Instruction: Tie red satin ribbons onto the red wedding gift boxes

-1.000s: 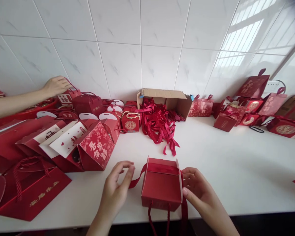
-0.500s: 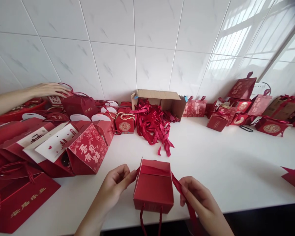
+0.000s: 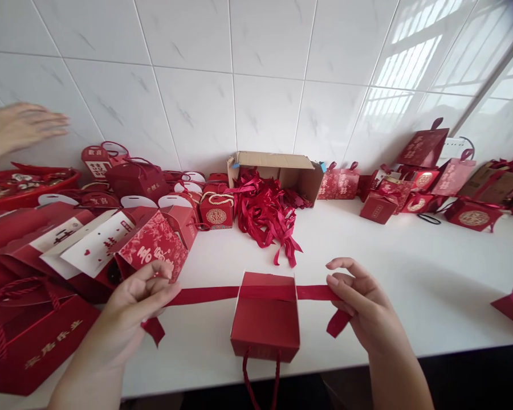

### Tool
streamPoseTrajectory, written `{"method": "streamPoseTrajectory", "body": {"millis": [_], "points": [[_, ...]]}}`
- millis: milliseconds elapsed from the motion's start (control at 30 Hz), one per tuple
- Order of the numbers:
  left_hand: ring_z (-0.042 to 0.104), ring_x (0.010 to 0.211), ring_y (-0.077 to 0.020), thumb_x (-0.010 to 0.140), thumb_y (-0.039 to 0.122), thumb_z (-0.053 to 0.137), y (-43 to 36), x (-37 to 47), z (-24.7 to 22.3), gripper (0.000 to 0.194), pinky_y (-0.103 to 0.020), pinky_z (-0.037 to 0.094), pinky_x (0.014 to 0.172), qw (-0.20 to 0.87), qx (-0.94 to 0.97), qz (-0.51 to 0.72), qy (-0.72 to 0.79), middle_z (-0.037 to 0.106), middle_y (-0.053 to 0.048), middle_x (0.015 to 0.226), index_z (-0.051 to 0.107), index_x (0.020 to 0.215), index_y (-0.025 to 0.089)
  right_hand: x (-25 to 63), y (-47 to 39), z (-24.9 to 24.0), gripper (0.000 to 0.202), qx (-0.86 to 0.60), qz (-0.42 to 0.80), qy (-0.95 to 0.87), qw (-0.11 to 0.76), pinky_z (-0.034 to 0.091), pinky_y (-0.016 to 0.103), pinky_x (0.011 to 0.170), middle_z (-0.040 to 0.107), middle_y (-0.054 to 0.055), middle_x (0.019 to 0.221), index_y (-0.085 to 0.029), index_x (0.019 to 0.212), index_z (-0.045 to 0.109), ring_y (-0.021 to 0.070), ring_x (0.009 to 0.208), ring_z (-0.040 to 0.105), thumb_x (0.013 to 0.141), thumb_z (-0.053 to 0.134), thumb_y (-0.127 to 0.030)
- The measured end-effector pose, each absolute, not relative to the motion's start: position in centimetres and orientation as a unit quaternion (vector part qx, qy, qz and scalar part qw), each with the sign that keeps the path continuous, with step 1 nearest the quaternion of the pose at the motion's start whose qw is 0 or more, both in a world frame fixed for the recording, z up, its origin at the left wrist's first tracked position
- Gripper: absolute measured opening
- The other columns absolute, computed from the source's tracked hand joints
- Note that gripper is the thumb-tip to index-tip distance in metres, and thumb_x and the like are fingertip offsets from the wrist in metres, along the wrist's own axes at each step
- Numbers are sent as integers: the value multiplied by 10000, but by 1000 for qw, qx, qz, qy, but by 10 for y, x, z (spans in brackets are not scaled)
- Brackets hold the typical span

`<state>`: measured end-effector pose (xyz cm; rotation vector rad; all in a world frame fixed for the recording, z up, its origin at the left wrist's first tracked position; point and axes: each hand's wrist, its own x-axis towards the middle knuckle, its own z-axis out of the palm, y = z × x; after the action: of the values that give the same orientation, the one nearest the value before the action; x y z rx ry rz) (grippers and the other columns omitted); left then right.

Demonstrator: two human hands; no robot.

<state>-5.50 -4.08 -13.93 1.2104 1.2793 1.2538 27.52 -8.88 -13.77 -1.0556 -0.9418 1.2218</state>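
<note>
A small red gift box [image 3: 265,327] lies near the table's front edge, its red cord handle [image 3: 260,378] hanging toward me. A red ribbon [image 3: 209,295] runs across the box's upper part and is pulled straight out to both sides. My left hand [image 3: 141,299] pinches the ribbon left of the box, with a short tail dangling below the fingers. On the other side my right hand [image 3: 354,290] pinches it between thumb and finger, and a folded end droops under that hand. Neither hand touches the box.
Loose red ribbons [image 3: 267,216] spill from a cardboard carton [image 3: 310,185] by the tiled wall. Red gift boxes [image 3: 154,245] crowd the left; more boxes [image 3: 474,216] stand at right. Another person's hand [image 3: 29,128] hovers at far left above a red tray [image 3: 64,182].
My hands have moved apart, drawing the ribbon out straight on both sides of the box. The other person's hand has lifted off the boxes at left, and another hand has appeared at the right edge.
</note>
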Motion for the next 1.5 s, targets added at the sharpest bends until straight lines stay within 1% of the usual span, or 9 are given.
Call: {"method": "streamPoseTrajectory", "body": {"millis": [267,567,900,1033,1100,1167,1233,1367,1500], "points": [[290,497,-86,699,449,704,-41,-43,-169,320,-194,269,497,427,581,412,558,277,93,537,509,757,202,271,-90,-174,324,-499,467,-506,526,184,228,476,234,-85,538,-210,931,559,95,512,203,830,610,-514],[236,473,-87,710,489,662,-55,-39,-178,328,-190,213,469,388,612,366,584,203,103,529,519,748,197,268,-97,-191,410,-525,449,-504,519,148,233,481,227,-91,541,-212,918,521,90,495,188,806,583,-602],[251,481,-92,748,516,622,-70,-42,-177,336,-190,229,470,350,608,360,615,197,98,551,517,793,199,267,-88,-193,387,-535,411,-530,514,237,241,471,312,-85,539,-203,920,548,97,496,267,810,595,-571],[394,507,-115,726,508,657,-73,-38,-185,326,-201,338,487,334,621,352,615,358,71,543,554,777,203,267,-88,-195,332,-553,366,-575,479,359,263,472,362,-76,550,-208,995,552,110,485,342,867,544,-514],[501,569,-142,735,519,644,-75,-39,-189,332,-217,418,536,329,624,353,615,491,32,610,538,711,205,268,-89,-195,309,-572,326,-594,462,470,305,557,488,-35,634,-219,1059,559,140,558,467,893,514,-476],[604,726,-189,725,531,643,-77,-43,-190,351,-240,484,633,282,631,372,620,607,-16,777,519,665,208,269,-94,-194,320,-599,234,-599,476,521,388,749,606,54,898,-228,1113,573,211,823,579,884,528,-447],[630,908,-241,699,547,649,-80,-49,-188,346,-264,510,729,207,637,387,633,648,-46,955,555,672,215,270,-101,-193,292,-621,133,-579,511,480,442,873,581,105,1102,-229,1081,604,269,1051,537,862,559,-417],[663,920,-265,718,575,618,-89,-54,-178,346,-267,540,736,196,634,346,663,701,-48,942,687,798,245,265,-125,-191,175,-603,175,-570,530,483,332,696,606,61,811,-214,858,641,221,796,580,876,561,-367],[664,1020,-278,805,516,564,-102,-39,-175,337,-276,534,851,314,679,277,603,744,-34,1002,736,985,289,253,-137,-192,306,-580,348,-593,437,405,273,532,492,-12,547,-203,953,669,154,523,482,911,496,-452]]}}
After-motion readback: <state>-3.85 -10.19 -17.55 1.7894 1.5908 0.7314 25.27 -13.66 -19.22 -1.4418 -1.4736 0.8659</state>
